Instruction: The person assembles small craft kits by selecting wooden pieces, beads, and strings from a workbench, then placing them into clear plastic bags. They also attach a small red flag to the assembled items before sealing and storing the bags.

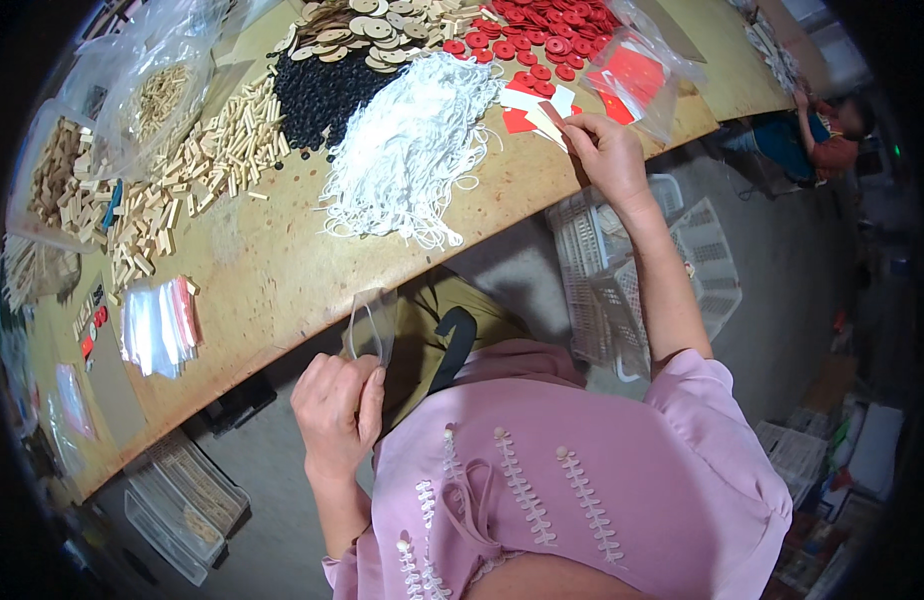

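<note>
My left hand point(337, 408) is closed low in front of my lap, pinching a small clear plastic bag point(375, 325) that stands up from the fingers near the table's front edge. Farther right, my right hand point(610, 158) reaches over the table with thumb and fingers together on a thin brownish strip point(552, 118); its exact kind is unclear. Under and beside that strip lie red and white paper pieces point(519, 97). A clear bag with red cards point(630, 80) is just beyond the hand. Left of it spreads a heap of white strings point(417, 140).
Along the table point(272, 260) lie black beads point(327, 95), wooden discs point(382, 25), red discs point(557, 30), wooden sticks and blocks point(147, 225), and a stack of clear bags point(160, 328). Plastic baskets point(607, 280) stand below at right. Another person point(827, 135) sits at far right.
</note>
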{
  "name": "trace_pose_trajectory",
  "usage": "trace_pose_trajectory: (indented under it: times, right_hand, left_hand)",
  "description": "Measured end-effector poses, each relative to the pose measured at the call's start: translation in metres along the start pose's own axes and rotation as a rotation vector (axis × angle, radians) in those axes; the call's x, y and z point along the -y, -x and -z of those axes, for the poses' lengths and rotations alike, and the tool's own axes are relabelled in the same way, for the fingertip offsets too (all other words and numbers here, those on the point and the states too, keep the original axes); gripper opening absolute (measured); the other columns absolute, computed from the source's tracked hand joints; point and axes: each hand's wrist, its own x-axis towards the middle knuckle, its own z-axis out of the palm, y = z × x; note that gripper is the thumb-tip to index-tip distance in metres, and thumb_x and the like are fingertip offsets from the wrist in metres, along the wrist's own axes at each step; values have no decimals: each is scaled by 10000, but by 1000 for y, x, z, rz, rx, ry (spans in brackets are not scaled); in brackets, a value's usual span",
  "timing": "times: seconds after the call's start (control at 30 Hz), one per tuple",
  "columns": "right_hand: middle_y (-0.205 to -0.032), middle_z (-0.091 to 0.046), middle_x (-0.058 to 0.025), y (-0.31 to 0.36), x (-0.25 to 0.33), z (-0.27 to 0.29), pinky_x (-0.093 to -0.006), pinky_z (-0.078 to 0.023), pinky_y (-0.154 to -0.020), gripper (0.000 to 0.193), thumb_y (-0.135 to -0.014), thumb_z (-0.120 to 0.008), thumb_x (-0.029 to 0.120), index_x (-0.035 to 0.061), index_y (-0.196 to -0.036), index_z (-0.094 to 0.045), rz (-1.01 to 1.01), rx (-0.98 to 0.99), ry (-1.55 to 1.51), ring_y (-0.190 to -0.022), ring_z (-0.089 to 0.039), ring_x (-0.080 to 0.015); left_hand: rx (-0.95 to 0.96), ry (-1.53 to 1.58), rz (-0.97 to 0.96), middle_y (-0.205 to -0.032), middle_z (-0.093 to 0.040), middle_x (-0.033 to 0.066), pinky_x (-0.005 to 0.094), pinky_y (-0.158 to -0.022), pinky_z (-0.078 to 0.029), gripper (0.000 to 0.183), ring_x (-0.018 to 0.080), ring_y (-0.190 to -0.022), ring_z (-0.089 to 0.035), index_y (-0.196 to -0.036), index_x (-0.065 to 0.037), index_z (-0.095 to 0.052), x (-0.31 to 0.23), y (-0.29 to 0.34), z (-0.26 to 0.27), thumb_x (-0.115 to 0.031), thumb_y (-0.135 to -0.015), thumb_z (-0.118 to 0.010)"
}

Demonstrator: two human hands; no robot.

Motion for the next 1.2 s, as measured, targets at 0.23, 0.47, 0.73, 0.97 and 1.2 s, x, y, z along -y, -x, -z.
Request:
trace_pose_trajectory:
  times: [0.23, 0.47, 0.73, 0.97, 1.2]
  right_hand:
    - [-858, -703, -162, -1, 13, 10, -449, -547, -749, 121, -892, -714, 161, 42, -879, -728, 145, 70, 123, -836, -691, -352]
    - [-1021, -685, -115, 18, 20, 14, -414, -546, -772, 226, -835, -817, 170, 25, -978, -719, 161, 240, -55, -886, -681, -303]
    - [-1088, -676, -133, 44, 6, 36, -412, -524, -893, 401, -854, -806, 241, 20, -1172, -701, 279, 152, 220, -1019, -641, -316]
    - [-1144, -678, -143, 54, 51, 40, -386, -533, -909, 387, -844, -820, 142, 44, -1198, -699, 454, 198, 162, -1016, -669, -297]
    - [-922, -647, -76, 34, 21, 32, -359, -526, -760, 193, -837, -792, 56, 13, -967, -657, 414, 423, -128, -856, -644, -262]
  left_hand:
    - [-7, 8, 16, -722, -586, 86, 381, -582, -436, 110, 273, -632, -543, -865, -50, -690, 0, 2, -5, -34, -793, -771]
    - [1, 23, 16, -727, -595, 86, 386, -582, -443, 111, 279, -637, -550, -865, -58, -698, 6, 8, -10, -42, -789, -777]
    - [21, 29, 45, -741, -603, 86, 389, -589, -448, 121, 279, -648, -557, -877, -58, -694, 9, 7, -12, -51, -795, -783]
    - [19, 20, 4, -746, -611, 82, 381, -582, -447, 127, 270, -645, -560, -866, -55, -686, 8, -1, -17, -45, -792, -788]
    - [24, 24, 8, -744, -609, 80, 380, -583, -452, 136, 267, -648, -563, -868, -54, -687, 10, 1, -19, -40, -786, -795]
